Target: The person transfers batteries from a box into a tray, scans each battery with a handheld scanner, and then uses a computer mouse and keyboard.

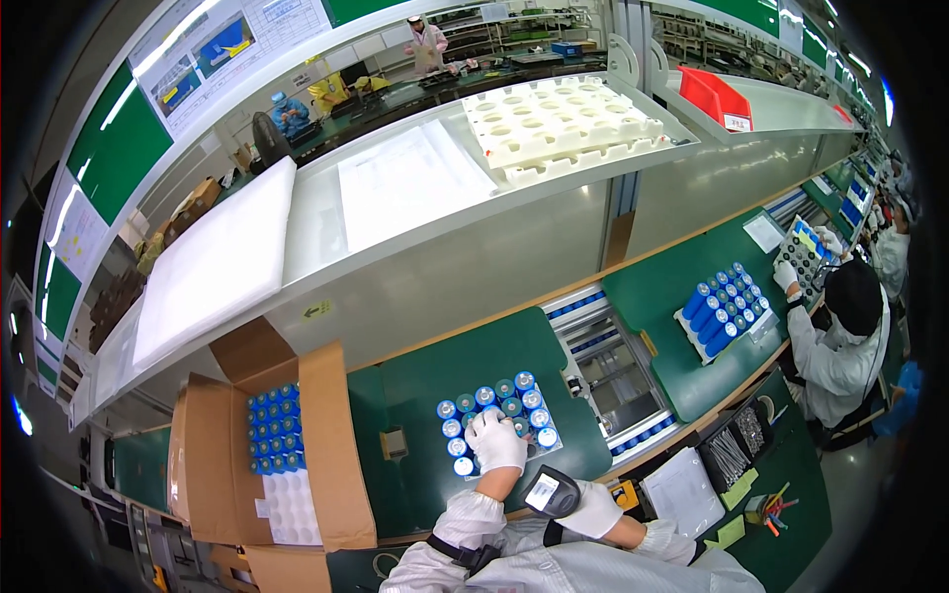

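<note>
A block of blue cylindrical battery cells stands upright in a white tray on a green work board. Some cells show pale metal tops, others dark ones. My left hand, in a white glove, reaches into the near middle of the block, its fingers bent down around the top of a cell; the fingertips are partly hidden. In my gloved right hand is a dark handheld barcode scanner with a lit screen, close to the block's near right corner.
An open cardboard box of cells stands left. A roller conveyor runs beneath the boards; another cell block sits farther right, near a co-worker. A shelf above holds white trays and a red bin. Screws lie in black bins.
</note>
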Action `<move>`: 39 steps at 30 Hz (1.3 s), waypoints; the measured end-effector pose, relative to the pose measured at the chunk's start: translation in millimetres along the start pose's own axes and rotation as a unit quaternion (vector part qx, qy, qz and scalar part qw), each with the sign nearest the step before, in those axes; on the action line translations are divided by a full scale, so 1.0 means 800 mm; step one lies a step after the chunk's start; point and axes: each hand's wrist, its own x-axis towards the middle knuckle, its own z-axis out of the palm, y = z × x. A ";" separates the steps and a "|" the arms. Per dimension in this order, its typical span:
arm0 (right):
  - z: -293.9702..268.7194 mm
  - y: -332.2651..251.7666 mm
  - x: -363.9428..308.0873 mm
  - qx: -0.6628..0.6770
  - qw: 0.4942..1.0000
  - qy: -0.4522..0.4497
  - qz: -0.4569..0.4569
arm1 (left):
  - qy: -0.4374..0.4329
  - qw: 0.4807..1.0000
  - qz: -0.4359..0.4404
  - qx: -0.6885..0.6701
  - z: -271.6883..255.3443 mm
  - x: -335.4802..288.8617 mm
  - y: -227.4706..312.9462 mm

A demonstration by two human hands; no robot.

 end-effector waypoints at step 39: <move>0.110 -0.034 0.046 -0.023 0.994 -0.004 -0.107 | 0.198 0.926 -0.320 -0.027 -0.096 -0.048 -0.494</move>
